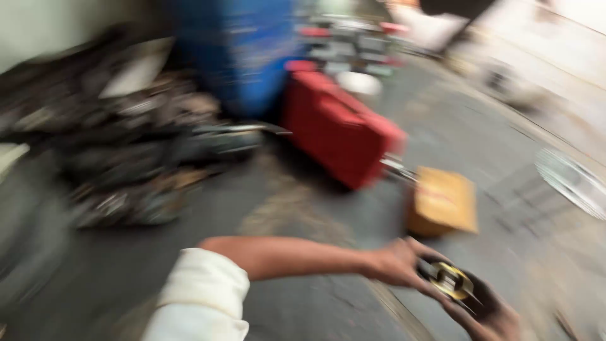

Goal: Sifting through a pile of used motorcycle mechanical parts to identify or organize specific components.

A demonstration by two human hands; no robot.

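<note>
The view is heavily blurred by motion. My left hand (396, 262) reaches out from a white sleeve across the lower middle and grips a small round metal part (449, 280) with a brassy ring. My right hand (489, 314) comes up from the bottom right edge and holds the same part from below. Both hands meet on it above the grey floor (315, 297).
A red box (338, 129) lies on the floor ahead, with a blue drum (243, 50) behind it. A small cardboard box (444, 201) sits just beyond my hands. A dark heap of metal scrap (120, 151) fills the left. A shiny round rim (571, 180) shows at the right.
</note>
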